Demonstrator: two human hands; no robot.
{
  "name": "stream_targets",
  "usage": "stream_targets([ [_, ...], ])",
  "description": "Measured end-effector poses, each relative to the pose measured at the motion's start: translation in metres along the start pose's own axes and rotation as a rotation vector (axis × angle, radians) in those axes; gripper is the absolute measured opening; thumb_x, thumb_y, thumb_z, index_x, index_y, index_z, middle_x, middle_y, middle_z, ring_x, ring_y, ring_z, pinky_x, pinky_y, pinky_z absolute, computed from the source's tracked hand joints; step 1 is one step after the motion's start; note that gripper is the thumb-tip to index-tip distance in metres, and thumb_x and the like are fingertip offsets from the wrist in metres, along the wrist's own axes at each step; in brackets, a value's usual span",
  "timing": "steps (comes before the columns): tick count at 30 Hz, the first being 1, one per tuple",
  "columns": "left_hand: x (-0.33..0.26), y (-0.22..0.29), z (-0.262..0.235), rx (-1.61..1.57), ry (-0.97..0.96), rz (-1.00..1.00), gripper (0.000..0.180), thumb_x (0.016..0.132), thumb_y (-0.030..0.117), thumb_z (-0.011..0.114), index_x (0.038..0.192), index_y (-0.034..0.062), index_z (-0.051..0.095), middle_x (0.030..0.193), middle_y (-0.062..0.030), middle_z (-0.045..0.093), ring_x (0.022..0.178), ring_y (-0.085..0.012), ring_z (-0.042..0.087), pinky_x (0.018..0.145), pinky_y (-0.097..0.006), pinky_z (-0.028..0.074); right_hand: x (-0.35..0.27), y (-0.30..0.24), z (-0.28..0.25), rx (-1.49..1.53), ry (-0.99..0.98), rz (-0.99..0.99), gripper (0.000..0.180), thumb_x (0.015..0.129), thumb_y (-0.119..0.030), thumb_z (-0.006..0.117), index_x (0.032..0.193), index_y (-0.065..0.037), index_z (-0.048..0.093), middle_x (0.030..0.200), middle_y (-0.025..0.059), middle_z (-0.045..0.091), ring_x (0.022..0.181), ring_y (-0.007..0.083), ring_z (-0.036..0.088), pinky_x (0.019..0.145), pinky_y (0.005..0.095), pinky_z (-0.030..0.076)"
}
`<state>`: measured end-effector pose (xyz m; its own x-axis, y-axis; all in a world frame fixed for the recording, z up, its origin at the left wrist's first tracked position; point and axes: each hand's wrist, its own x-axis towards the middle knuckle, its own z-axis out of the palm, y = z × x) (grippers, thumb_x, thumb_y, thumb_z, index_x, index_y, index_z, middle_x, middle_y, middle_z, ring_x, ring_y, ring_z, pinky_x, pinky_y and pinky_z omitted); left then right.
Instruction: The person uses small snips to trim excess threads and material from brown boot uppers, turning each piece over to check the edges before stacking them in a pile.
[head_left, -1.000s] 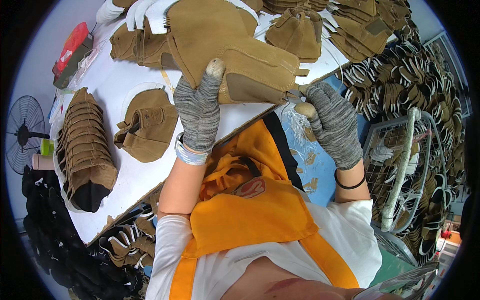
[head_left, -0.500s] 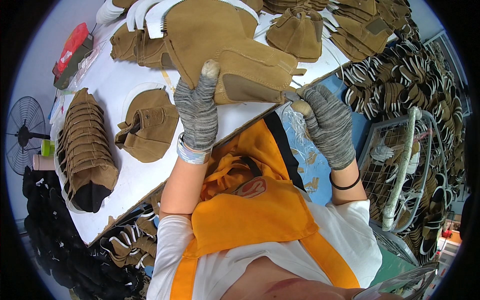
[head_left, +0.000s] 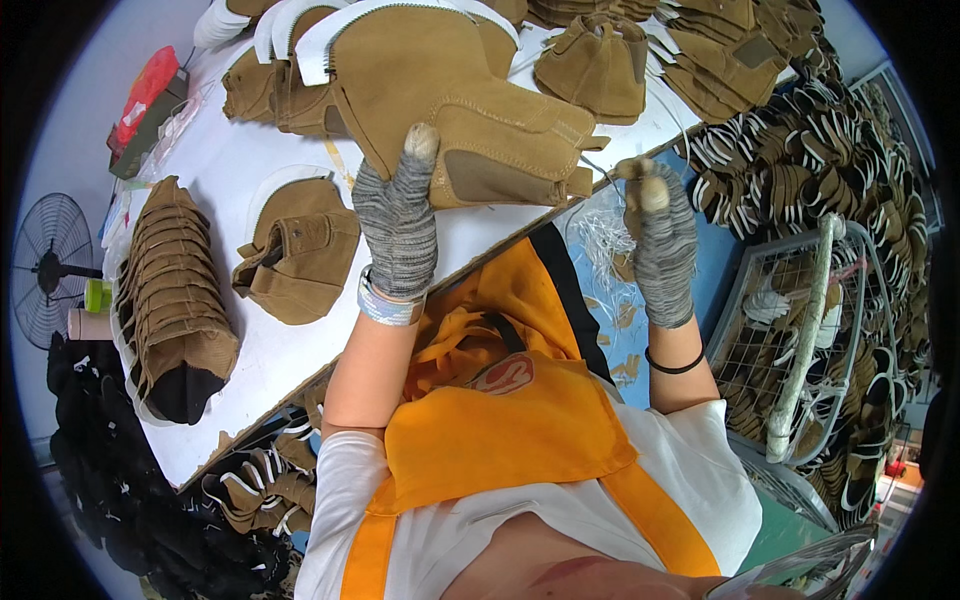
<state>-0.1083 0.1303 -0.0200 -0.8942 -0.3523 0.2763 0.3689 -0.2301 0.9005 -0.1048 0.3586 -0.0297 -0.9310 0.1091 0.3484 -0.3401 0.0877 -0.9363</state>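
Observation:
A tan suede boot upper [head_left: 490, 140] with a darker elastic side panel is lifted over the front edge of the white table. My left hand [head_left: 400, 225], in a grey knit glove, is closed on its lower left edge, thumb on top. Pull loops stick out at the upper's right end. Just right of that end, apart from it, is my right hand [head_left: 662, 240], also gloved, with fingers curled in. A thin dark line shows by its fingertips; what the hand holds is hidden. White thread ends [head_left: 600, 245] hang below, between the hand and the table edge.
On the white table [head_left: 290, 365] lie a nested stack of uppers [head_left: 180, 290], a single upper [head_left: 300, 255] and more piles along the back. A wire basket [head_left: 790, 330] stands at right beside heaped uppers [head_left: 800, 160]. A fan [head_left: 45, 260] is far left.
My right hand has drawn back to the right from the upper's end and turned more upright. My left hand and the upper have barely moved.

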Motion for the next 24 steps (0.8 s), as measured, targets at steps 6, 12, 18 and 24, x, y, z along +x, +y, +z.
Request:
stream_targets([
  [6,-0.002,0.0,-0.001,0.001,-0.01,0.01,0.045,0.09,0.029,0.06,0.122,-0.0014,0.052,0.113,-0.0069,0.057,0.102,-0.0154,0.052,0.091,-0.03,0.041,-0.008,0.028,0.012,0.375,-0.049,0.009,0.042,0.088,-0.034,0.061,0.113,-0.001,0.053,0.085,0.002,0.054,0.074,0.008,0.051,0.068,0.0223,0.045],
  [12,-0.008,-0.011,-0.019,-0.1,-0.143,0.004,0.056,0.088,0.031,0.061,0.132,0.0018,0.042,0.125,-0.0078,0.05,0.113,-0.0184,0.048,0.098,-0.034,0.038,-0.013,0.008,0.024,0.425,-0.055,0.161,0.053,0.086,-0.042,0.063,0.117,0.0,0.051,0.093,-0.0001,0.056,0.062,0.003,0.046,0.054,0.017,0.039],
  [18,-0.017,-0.013,-0.031,-0.402,-0.193,-0.103,0.069,0.086,0.039,0.063,0.137,0.0043,0.034,0.132,-0.011,0.046,0.121,-0.0252,0.045,0.103,-0.039,0.037,0.006,0.013,0.027,0.556,-0.177,0.211,0.051,0.092,-0.037,0.056,0.126,0.0,0.047,0.093,-0.0004,0.06,0.048,0.0003,0.033,0.042,0.0167,0.027],
  [24,-0.024,-0.008,-0.039,-0.852,-0.243,-0.413,0.065,0.086,0.04,0.062,0.135,0.0063,0.037,0.134,-0.0117,0.046,0.12,-0.0294,0.046,0.102,-0.044,0.038,0.02,0.008,0.037,0.539,-0.327,0.255,0.066,0.086,-0.042,0.061,0.134,-0.001,0.041,0.121,0.0094,0.057,0.046,0.0014,0.032,0.041,0.0159,0.028],
])
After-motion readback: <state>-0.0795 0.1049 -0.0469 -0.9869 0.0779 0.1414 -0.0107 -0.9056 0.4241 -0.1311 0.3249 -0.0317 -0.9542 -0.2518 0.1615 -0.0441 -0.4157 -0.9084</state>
